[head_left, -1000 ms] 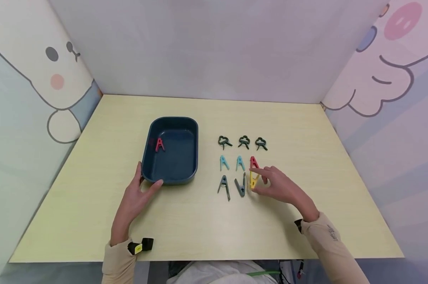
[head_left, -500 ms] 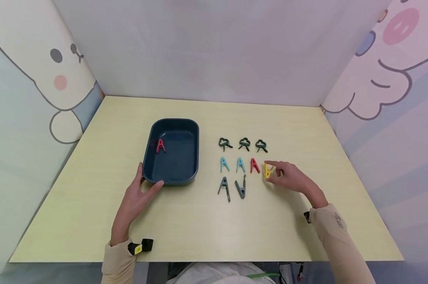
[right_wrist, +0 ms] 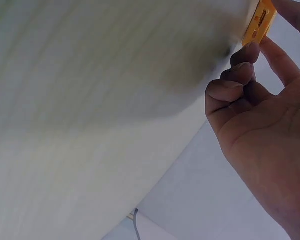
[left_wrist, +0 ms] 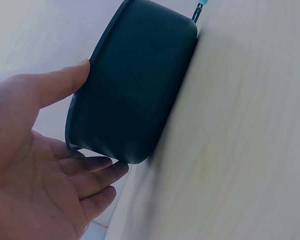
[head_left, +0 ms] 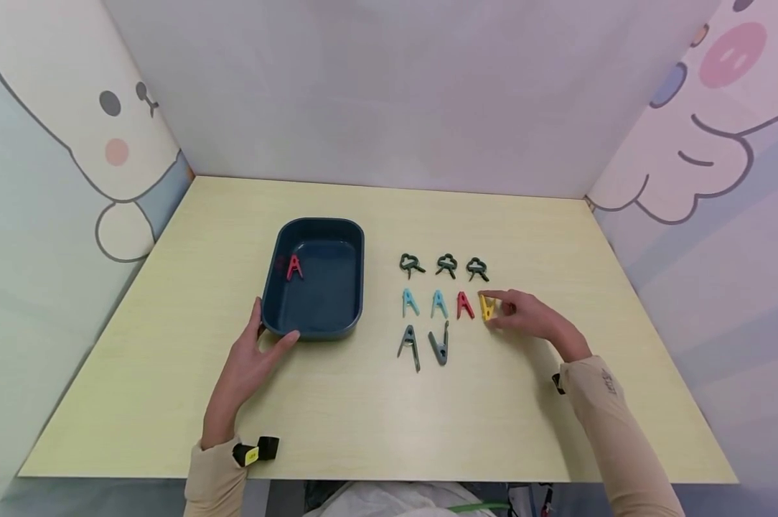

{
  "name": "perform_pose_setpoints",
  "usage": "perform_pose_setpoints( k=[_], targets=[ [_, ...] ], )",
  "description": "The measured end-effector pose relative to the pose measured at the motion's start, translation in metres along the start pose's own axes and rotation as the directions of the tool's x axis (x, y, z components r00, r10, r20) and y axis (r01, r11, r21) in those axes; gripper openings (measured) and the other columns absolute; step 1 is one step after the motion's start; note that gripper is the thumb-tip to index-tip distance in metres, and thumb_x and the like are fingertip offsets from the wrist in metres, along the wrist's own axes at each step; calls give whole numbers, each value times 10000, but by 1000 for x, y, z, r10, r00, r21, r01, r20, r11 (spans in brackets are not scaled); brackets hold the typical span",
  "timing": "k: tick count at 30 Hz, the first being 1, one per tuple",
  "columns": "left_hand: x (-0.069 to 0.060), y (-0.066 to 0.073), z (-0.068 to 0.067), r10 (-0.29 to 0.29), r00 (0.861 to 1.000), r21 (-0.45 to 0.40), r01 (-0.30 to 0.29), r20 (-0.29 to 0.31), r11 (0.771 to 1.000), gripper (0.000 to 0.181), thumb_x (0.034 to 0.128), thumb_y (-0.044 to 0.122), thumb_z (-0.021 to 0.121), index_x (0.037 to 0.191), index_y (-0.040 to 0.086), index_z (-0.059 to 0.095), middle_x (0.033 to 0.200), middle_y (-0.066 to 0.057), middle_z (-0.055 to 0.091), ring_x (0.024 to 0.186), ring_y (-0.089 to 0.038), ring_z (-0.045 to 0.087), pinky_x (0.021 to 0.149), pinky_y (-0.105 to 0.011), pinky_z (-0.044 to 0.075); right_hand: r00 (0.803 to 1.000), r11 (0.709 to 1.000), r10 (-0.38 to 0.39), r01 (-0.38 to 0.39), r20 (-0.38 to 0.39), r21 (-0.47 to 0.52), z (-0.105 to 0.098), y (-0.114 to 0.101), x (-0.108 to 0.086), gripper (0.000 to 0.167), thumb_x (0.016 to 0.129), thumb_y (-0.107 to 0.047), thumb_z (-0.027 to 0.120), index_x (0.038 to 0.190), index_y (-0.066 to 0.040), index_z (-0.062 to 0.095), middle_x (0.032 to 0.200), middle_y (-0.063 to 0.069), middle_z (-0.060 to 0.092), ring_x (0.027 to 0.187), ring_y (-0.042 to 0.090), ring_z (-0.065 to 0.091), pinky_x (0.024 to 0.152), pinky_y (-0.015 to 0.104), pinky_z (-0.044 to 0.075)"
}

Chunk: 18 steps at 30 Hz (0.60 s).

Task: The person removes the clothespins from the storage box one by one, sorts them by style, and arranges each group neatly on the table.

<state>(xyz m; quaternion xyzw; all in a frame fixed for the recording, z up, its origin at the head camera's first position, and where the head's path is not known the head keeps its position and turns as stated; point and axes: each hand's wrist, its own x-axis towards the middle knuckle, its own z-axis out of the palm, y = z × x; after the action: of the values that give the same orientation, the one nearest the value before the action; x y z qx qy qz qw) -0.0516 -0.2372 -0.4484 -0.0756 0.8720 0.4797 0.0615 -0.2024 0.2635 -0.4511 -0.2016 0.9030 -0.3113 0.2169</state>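
In the head view my left hand (head_left: 250, 362) rests against the near-left corner of a dark blue rectangular tray (head_left: 357, 309), thumb and fingers spread. The left wrist view has the thumb touching the rim of the tray (left_wrist: 135, 85), the other fingers fairly straight by its side. A red clothespin (head_left: 295, 267) lies inside. My right hand (head_left: 527, 314) pinches a yellow clothespin (head_left: 486, 307) between thumb and forefinger, at or just above the tabletop. The right wrist view shows the other fingers curled below the yellow clothespin (right_wrist: 260, 22). Just left of it lies another red clothespin (head_left: 464, 305).
Two light blue clothespins (head_left: 438, 303) continue the row leftward. Several dark green clips (head_left: 446, 264) lie behind them. Two grey-blue clothespins (head_left: 409, 346) lie in front, one pointing toward the person. Walls border the pale wooden table (head_left: 337, 424) at the back and sides.
My right hand has carried the yellow clothespin rightward and away from the person, from in front of the red clothespin to its right side. The left hand and tray stay put.
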Motion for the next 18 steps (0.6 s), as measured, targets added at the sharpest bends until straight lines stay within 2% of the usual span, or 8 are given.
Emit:
perform_pose_setpoints(
  k=[5, 12, 15, 18],
  targets=[
    [0, 1, 0, 0, 1000, 0, 0, -2, 1000, 1055, 1006, 506, 647, 1656, 122, -91, 1688, -256, 105, 1517, -464, 223, 1190, -644, 223, 1000, 1000, 1, -1, -19, -8, -1, 1, -1, 669, 928, -210, 793, 1520, -55, 523, 789, 26, 436, 726, 200, 394, 616, 333, 330],
    [0, 0, 0, 6, 1000, 1, -6, -8, 1000, 1050, 1006, 502, 648, 1658, 123, -83, 1685, -260, 119, 1515, -463, 231, 1190, -644, 223, 993, 997, -44, 38, -106, -63, -9, -12, -5, 651, 949, -210, 775, 1523, -46, 514, 888, 71, 482, 810, 231, 428, 659, 349, 378],
    [0, 0, 0, 6, 1000, -1, -6, -9, 1000, 1048, 1008, 499, 647, 1658, 122, -83, 1685, -259, 120, 1513, -464, 233, 1189, -644, 225, 982, 996, -76, 65, -171, -65, -12, -22, -2, 626, 962, -209, 760, 1516, -43, 518, 923, 87, 473, 822, 239, 413, 659, 359, 367],
    [0, -1, 1, 5, 1000, -3, -5, -7, 1000, 1045, 1009, 498, 644, 1658, 122, -84, 1685, -260, 117, 1515, -464, 229, 1190, -644, 224, 962, 993, -120, 110, -244, -54, -13, -34, 5, 598, 971, -211, 753, 1503, -45, 533, 951, 101, 481, 834, 247, 413, 667, 372, 363]
  ],
)
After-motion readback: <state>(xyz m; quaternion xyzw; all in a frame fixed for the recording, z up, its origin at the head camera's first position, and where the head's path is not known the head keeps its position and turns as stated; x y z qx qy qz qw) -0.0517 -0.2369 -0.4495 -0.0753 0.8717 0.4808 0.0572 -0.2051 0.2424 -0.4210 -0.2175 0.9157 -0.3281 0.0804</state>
